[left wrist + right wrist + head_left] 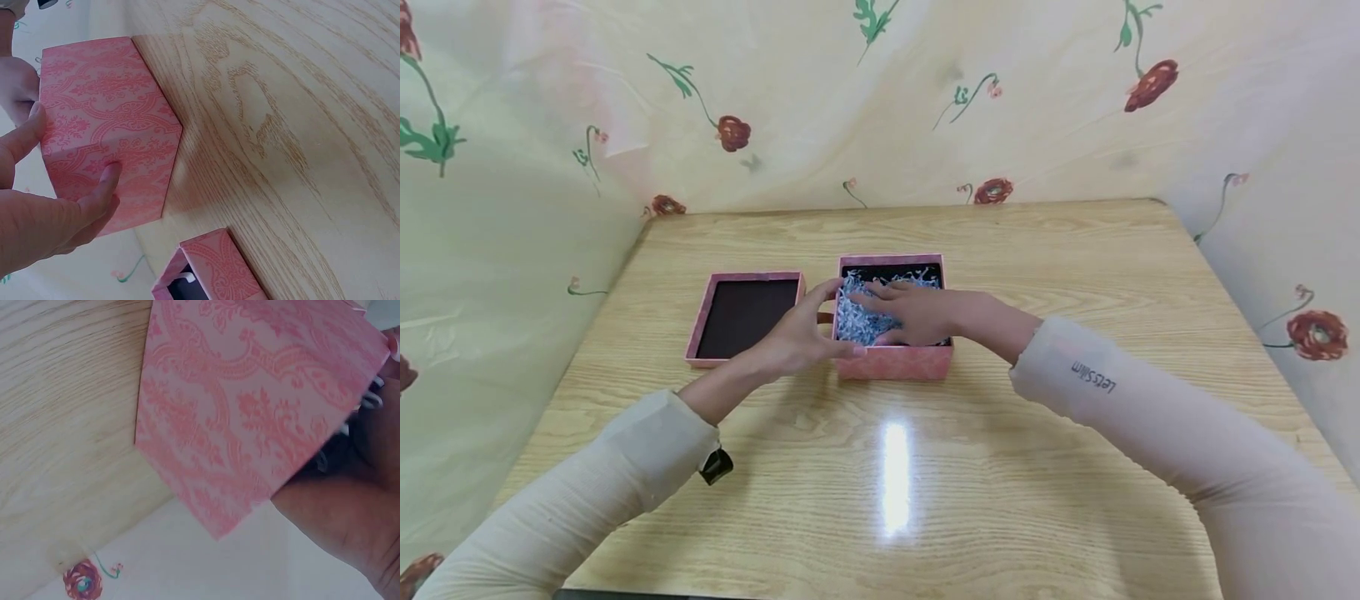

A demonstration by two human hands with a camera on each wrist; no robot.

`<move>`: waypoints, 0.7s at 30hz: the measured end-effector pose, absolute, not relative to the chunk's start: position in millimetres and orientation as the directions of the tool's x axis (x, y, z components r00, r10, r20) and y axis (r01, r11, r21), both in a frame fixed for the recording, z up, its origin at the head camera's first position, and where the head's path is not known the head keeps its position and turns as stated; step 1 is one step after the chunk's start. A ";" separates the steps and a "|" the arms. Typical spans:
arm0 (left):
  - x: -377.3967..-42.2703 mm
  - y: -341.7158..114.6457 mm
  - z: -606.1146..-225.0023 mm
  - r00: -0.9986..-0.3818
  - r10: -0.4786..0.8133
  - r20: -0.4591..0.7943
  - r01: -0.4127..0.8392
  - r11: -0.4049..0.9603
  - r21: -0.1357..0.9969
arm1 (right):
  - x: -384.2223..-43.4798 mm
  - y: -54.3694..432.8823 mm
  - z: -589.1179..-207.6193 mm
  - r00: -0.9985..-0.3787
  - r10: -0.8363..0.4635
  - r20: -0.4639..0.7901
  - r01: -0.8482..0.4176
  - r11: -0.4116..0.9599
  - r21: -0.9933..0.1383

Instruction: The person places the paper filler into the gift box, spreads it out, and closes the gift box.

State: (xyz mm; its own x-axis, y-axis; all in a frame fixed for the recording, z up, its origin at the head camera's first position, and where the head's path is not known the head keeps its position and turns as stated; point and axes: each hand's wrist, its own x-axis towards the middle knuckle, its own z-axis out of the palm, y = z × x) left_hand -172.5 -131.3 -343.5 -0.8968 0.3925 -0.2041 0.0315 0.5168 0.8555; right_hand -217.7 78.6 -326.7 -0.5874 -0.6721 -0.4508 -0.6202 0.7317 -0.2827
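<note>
A pink patterned box (895, 365) stands on the table with a dark inside and pale blue shredded paper (856, 323) filling much of it. My left hand (793, 337) holds the box at its left side, thumb by the front corner and fingers against the wall. In the left wrist view, fingertips rest on the patterned side (106, 106). My right hand (917, 312) reaches over the right wall, its spread fingers lying on the shredded paper. The right wrist view shows the box's outer wall (212, 406); there the fingers are mostly hidden inside.
A shallow pink box lid (703, 317) with a black inside lies to the left, inner side up. Everything stands on a wooden table (1045, 483). Flower-patterned cloth (865, 108) hangs behind the table and along both sides.
</note>
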 end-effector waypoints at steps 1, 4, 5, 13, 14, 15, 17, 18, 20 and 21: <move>-172.7 -131.4 -343.9 -0.897 0.390 -0.206 0.030 0.520 0.854 | -218.4 76.2 -328.3 -0.586 -0.665 -0.463 -0.619 0.736 -0.274; -172.4 -131.3 -344.0 -0.900 0.382 -0.211 0.024 0.525 0.851 | -221.5 70.1 -333.2 -0.583 -0.641 -0.499 -0.602 0.753 -0.264; -172.5 -131.2 -344.2 -0.900 0.382 -0.210 0.023 0.524 0.851 | -222.9 68.4 -335.0 -0.582 -0.633 -0.511 -0.594 0.760 -0.264; -172.5 -130.4 -344.4 -0.908 0.372 -0.192 0.040 0.533 0.845 | -230.5 64.0 -343.7 -0.572 -0.623 -0.534 -0.595 0.763 -0.253; -172.5 -130.6 -344.7 -0.907 0.376 -0.192 0.038 0.527 0.849 | -230.9 64.4 -343.2 -0.573 -0.627 -0.528 -0.595 0.761 -0.258; -172.1 -130.9 -344.5 -0.906 0.377 -0.194 0.037 0.525 0.851 | -231.3 64.8 -342.3 -0.574 -0.634 -0.518 -0.597 0.757 -0.265; -171.8 -131.8 -344.7 -0.902 0.382 -0.200 0.030 0.518 0.855 | -231.7 66.2 -338.3 -0.580 -0.642 -0.502 -0.583 0.757 -0.295; -171.6 -132.2 -344.7 -0.901 0.383 -0.203 0.026 0.515 0.857 | -231.8 67.2 -335.7 -0.584 -0.647 -0.491 -0.578 0.756 -0.308; -171.6 -132.3 -344.7 -0.899 0.385 -0.208 0.019 0.509 0.861 | -231.8 70.4 -329.0 -0.593 -0.655 -0.469 -0.570 0.752 -0.330; -171.5 -132.3 -344.4 -0.899 0.385 -0.209 0.017 0.508 0.861 | -231.4 72.2 -325.1 -0.599 -0.658 -0.457 -0.564 0.752 -0.342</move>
State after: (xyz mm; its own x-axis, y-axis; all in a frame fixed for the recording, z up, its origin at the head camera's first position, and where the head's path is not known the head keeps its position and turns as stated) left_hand -171.5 -132.3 -344.4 -0.8986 0.3855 -0.2094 0.0172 0.5079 0.8612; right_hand -231.4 72.2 -325.1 -0.5989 -0.6576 -0.4571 -0.5640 0.7515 -0.3422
